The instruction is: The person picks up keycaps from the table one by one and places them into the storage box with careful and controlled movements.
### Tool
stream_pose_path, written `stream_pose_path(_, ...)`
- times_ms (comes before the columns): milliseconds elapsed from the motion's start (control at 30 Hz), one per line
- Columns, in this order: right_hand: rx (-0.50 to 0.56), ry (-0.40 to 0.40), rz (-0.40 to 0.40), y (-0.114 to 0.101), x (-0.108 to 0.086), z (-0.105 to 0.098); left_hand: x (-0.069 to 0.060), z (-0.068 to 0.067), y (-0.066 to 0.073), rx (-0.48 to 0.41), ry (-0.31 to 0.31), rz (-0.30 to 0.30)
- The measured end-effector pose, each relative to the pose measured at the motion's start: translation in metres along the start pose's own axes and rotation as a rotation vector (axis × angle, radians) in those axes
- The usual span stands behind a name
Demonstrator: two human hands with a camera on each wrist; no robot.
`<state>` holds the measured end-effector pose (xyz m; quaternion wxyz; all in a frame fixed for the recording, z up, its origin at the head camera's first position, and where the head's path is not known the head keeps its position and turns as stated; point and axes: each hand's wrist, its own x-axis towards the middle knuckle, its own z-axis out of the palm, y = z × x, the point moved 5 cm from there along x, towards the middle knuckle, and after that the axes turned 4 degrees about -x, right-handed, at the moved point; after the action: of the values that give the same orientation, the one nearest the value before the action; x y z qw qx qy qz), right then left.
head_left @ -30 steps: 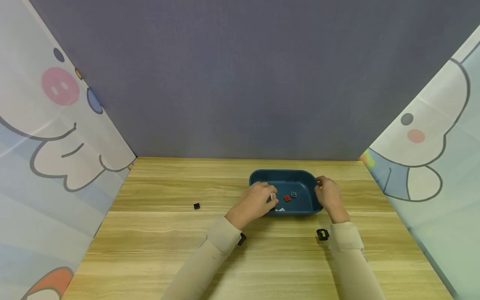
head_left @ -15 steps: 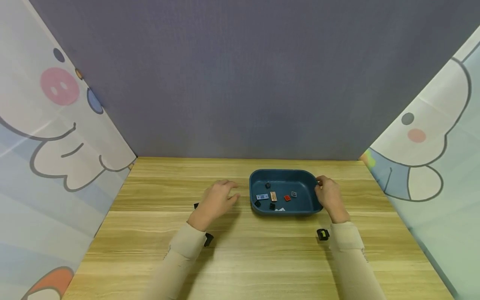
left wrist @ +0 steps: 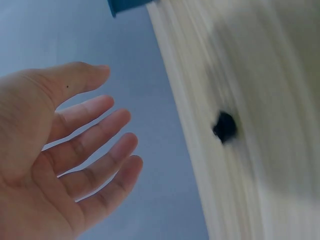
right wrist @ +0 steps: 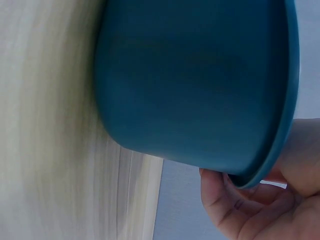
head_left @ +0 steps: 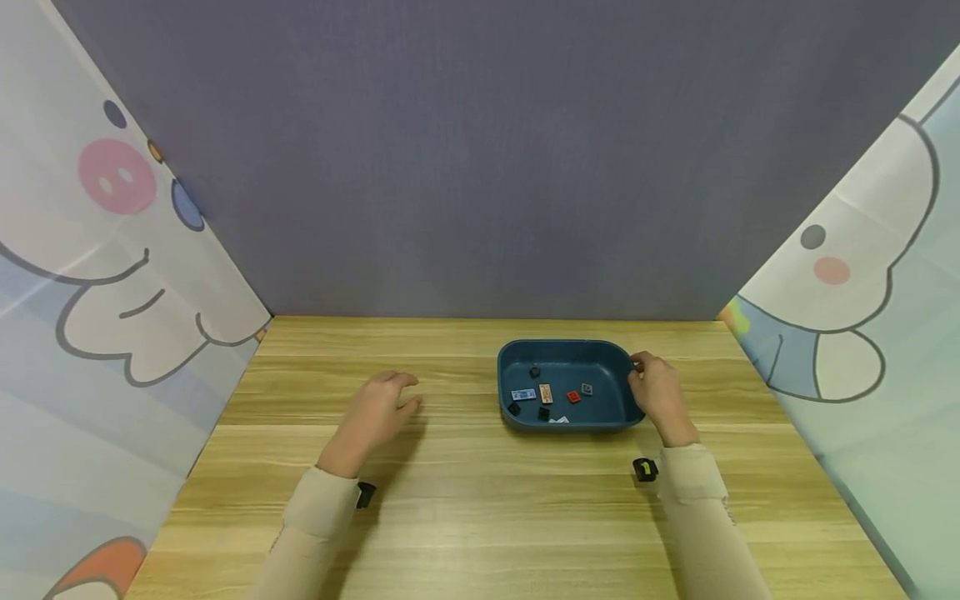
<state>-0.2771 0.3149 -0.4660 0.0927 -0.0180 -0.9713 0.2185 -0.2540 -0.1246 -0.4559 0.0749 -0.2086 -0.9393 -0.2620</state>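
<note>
My left hand hovers over the left part of the table, its fingers relaxed and holding nothing. In the left wrist view a small black piece lies on the table, apart from the fingertips; the hand hides it in the head view. My right hand grips the rim at the right end of a dark teal plastic bin. Inside the bin are a blue-and-white tile, a tan tile, a red piece, a grey piece, a white piece and several black pieces.
The bin stands on a wood-grain table, right of the middle and near its back edge. Behind rises a grey panel. Cartoon-printed sheets flank the table on both sides. A black wrist device sits beside the right sleeve.
My left hand has come out of the bin and moved left across the table, now covering the lone black piece in the head view. The right hand stays at the bin's rim.
</note>
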Motion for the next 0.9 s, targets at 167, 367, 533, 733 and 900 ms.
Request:
stream_pose_path(167, 0.006, 0.002, 0.006, 0.000, 0.001, 0.000, -0.011, -0.003, -0.017, 0.023, 0.003, -0.033)
stream_pose_path(367, 0.004, 0.014, 0.000, 0.000, 0.001, 0.000, -0.021, -0.002, -0.033, 0.036, -0.027, -0.085)
stream_pose_path(533, 0.007, 0.011, 0.000, 0.000, 0.001, 0.000, -0.027, 0.002, -0.043, 0.050, -0.077, -0.116)
stream_pose_path(733, 0.007, 0.012, -0.001, 0.000, 0.001, 0.000, -0.029, 0.008, -0.051, 0.054, -0.125, -0.145)
stream_pose_path(900, 0.001, 0.016, 0.001, -0.001, 0.001, -0.001, -0.027, 0.011, -0.055, 0.056, -0.137, -0.154)
